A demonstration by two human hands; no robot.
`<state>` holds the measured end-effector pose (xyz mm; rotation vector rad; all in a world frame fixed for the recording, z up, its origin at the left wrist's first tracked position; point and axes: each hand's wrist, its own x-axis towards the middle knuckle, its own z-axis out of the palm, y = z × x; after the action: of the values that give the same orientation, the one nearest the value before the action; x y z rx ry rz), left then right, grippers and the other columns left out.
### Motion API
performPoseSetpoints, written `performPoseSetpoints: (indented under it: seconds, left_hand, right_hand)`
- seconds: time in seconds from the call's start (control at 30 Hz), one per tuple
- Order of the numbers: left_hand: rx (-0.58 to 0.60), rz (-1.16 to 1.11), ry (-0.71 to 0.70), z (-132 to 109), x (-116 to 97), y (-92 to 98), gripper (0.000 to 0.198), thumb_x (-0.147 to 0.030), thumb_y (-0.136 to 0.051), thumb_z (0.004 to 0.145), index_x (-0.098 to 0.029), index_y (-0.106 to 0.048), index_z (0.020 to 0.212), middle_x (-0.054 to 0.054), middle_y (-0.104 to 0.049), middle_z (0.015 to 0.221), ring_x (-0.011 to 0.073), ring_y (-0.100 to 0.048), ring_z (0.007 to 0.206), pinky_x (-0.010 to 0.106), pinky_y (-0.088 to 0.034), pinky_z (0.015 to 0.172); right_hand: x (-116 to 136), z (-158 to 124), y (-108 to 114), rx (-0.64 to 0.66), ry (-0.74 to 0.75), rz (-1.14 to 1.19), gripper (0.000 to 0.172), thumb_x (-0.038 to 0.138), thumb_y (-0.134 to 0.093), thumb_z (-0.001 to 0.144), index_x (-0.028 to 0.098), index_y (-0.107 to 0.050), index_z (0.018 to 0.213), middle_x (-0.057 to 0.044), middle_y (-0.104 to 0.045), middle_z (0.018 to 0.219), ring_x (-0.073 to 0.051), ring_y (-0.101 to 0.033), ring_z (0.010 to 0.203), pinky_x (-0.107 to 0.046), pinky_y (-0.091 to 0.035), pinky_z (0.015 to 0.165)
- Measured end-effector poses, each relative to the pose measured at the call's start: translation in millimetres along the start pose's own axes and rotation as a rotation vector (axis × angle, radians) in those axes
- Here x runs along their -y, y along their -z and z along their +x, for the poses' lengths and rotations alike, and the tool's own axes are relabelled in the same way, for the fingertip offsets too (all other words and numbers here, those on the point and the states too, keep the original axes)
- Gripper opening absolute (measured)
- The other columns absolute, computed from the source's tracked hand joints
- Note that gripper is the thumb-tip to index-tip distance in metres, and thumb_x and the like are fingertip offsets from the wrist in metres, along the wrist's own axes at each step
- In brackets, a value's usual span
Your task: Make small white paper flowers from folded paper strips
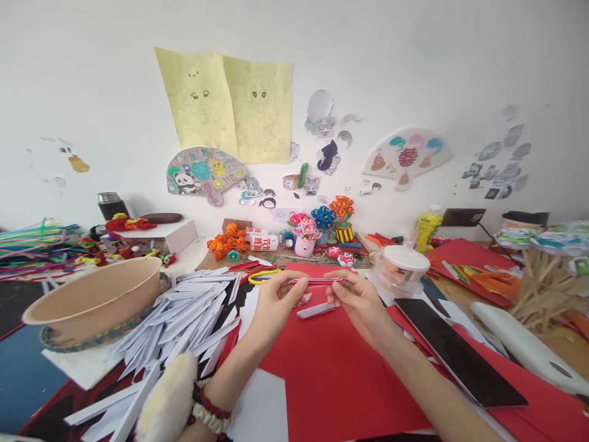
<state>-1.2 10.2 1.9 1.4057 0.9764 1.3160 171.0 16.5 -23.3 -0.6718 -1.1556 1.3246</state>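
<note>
A narrow folded paper strip, red with a white edge, is held level between my two hands. My left hand pinches its left end between thumb and fingers. At the right end, the fingertips of my right hand close on it. Below the strip, a folded white paper piece lies on the red paper sheet. Left of my left arm, a heap of folded white paper strips covers the table. Yellow-handled scissors lie just beyond my left hand, partly hidden.
A beige basin stands at the left. On the right lie a dark tablet and a long white case. A lidded white tub, a yellow bottle and several handmade flowers stand toward the wall.
</note>
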Motion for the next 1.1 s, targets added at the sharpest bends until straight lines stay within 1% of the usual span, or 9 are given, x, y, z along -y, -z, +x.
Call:
performPoseSetpoints:
  seconds: [0.17,0.3,0.4,0.5,0.57,0.7,0.83,0.93,1.1]
  left_hand:
    - [0.02,0.009,-0.002,-0.2,2.9,0.3,0.03,-0.042,-0.069,0.072,-0.014,-0.064,0.08,0.0,-0.06,0.066,0.0113,-0.056,0.058,0.023,-0.046,0.058]
    - [0.045,0.061,-0.042,-0.8,0.8,0.4,0.026,-0.04,-0.064,0.077,-0.014,-0.063,0.079,0.0,-0.06,0.064,0.0113,-0.055,0.058,0.022,-0.045,0.057]
    - [0.082,0.237,-0.107,-1.7,-2.7,1.3,0.025,-0.039,-0.057,0.083,-0.015,-0.064,0.081,0.003,-0.064,0.071,0.0129,-0.057,0.062,0.022,-0.044,0.057]
    - [0.092,0.516,-0.235,-3.5,-2.4,2.3,0.02,-0.035,-0.057,0.084,-0.019,-0.067,0.087,0.004,-0.069,0.084,0.0153,-0.06,0.072,0.023,-0.043,0.061]
    - [0.091,0.652,-0.302,-5.0,0.7,2.5,0.017,-0.033,-0.057,0.085,-0.021,-0.068,0.088,0.003,-0.071,0.085,0.0154,-0.06,0.072,0.024,-0.042,0.063]
    - [0.09,0.712,-0.358,-7.2,6.7,1.7,0.019,-0.032,-0.053,0.087,-0.022,-0.068,0.082,0.002,-0.072,0.08,0.015,-0.06,0.068,0.024,-0.04,0.062]
    - [0.089,0.699,-0.347,-9.2,4.7,-0.6,0.021,-0.029,-0.05,0.089,-0.021,-0.066,0.078,0.0,-0.069,0.073,0.0129,-0.057,0.063,0.022,-0.039,0.061]
    - [0.084,0.632,-0.289,-10.2,0.5,-2.8,0.023,-0.03,-0.05,0.088,-0.02,-0.064,0.073,0.001,-0.068,0.069,0.0127,-0.056,0.059,0.022,-0.039,0.059]
    - [0.231,0.438,-0.11,-8.6,-3.2,-4.6,0.022,-0.035,-0.053,0.086,-0.018,-0.064,0.077,0.002,-0.069,0.069,0.0134,-0.059,0.058,0.021,-0.042,0.055]
  right_hand:
    - [-0.7,-0.6,-2.2,-0.011,-0.003,-0.005,0.026,0.04,-0.074,0.074,0.019,-0.069,0.089,-0.001,-0.061,0.067,-0.012,-0.053,0.06,-0.024,-0.037,0.057]
    - [-0.1,-0.6,-2.1,-0.026,-0.005,-0.002,0.025,0.039,-0.073,0.075,0.018,-0.069,0.089,0.0,-0.062,0.066,-0.01,-0.053,0.058,-0.022,-0.037,0.056]
    - [1.2,-1.4,-2.3,-0.04,-0.012,-0.004,0.025,0.039,-0.073,0.076,0.018,-0.069,0.09,0.0,-0.062,0.066,-0.01,-0.054,0.058,-0.022,-0.037,0.055]
    - [2.1,-2.1,-3.4,-0.051,-0.031,-0.027,0.028,0.041,-0.073,0.075,0.018,-0.069,0.09,-0.001,-0.064,0.064,-0.01,-0.055,0.056,-0.022,-0.038,0.053]
    - [2.4,-2.1,-4.4,-0.063,-0.05,-0.048,0.029,0.043,-0.074,0.073,0.017,-0.069,0.086,-0.001,-0.063,0.061,-0.01,-0.055,0.053,-0.022,-0.037,0.051]
    - [3.2,-1.8,-5.9,-0.076,-0.064,-0.056,0.032,0.046,-0.075,0.07,0.016,-0.069,0.079,-0.001,-0.063,0.059,-0.01,-0.054,0.05,-0.022,-0.036,0.048]
    - [4.3,-1.6,-6.0,-0.036,-0.059,-0.039,0.034,0.046,-0.076,0.069,0.016,-0.07,0.084,-0.001,-0.063,0.061,-0.011,-0.055,0.051,-0.022,-0.037,0.048]
    - [3.7,-1.3,-4.8,-0.02,-0.061,-0.061,0.036,0.048,-0.076,0.068,0.016,-0.07,0.084,-0.001,-0.062,0.061,-0.011,-0.054,0.052,-0.023,-0.037,0.048]
    - [1.5,-0.8,-1.8,-0.069,-0.055,-0.108,0.036,0.05,-0.075,0.068,0.016,-0.068,0.076,0.001,-0.059,0.056,-0.009,-0.049,0.045,-0.022,-0.033,0.045]
